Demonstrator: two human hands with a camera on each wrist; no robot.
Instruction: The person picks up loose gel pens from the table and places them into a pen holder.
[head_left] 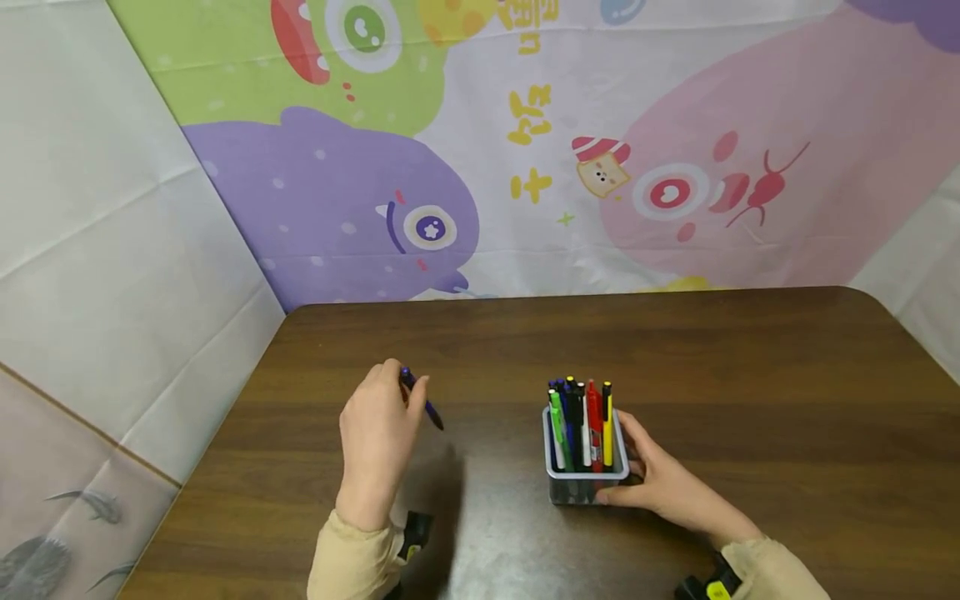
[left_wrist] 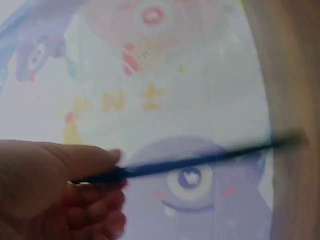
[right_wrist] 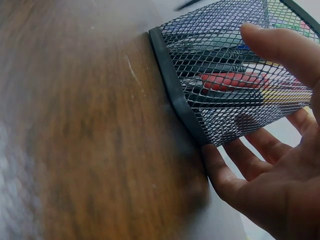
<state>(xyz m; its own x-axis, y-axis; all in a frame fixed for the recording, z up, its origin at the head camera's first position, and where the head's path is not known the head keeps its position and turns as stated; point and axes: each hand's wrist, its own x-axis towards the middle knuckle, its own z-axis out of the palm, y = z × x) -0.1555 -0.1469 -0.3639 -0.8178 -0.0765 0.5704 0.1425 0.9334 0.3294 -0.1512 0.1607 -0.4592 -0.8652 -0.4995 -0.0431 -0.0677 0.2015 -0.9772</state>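
Observation:
Between thumb and fingers, my left hand [head_left: 381, 425] pinches a dark blue pen [head_left: 432, 414] above the left part of the table. In the left wrist view the pen [left_wrist: 180, 164] points away from the fingertips, its far end blurred. My right hand [head_left: 660, 479] grips the right side of a mesh pen holder [head_left: 576, 490], thumb at the front. The right wrist view shows the fingers [right_wrist: 252, 157] around the black mesh. Upright in the holder stand several pens and markers, among them a green pen [head_left: 558, 429], a red marker [head_left: 595, 425] and a yellow highlighter [head_left: 607, 442].
A dark brown wooden table [head_left: 750, 367] with rounded far corners lies under both hands. Behind it hangs a cloth [head_left: 525, 233] printed with cartoon creatures. White sheeting [head_left: 112, 208] closes off the left side.

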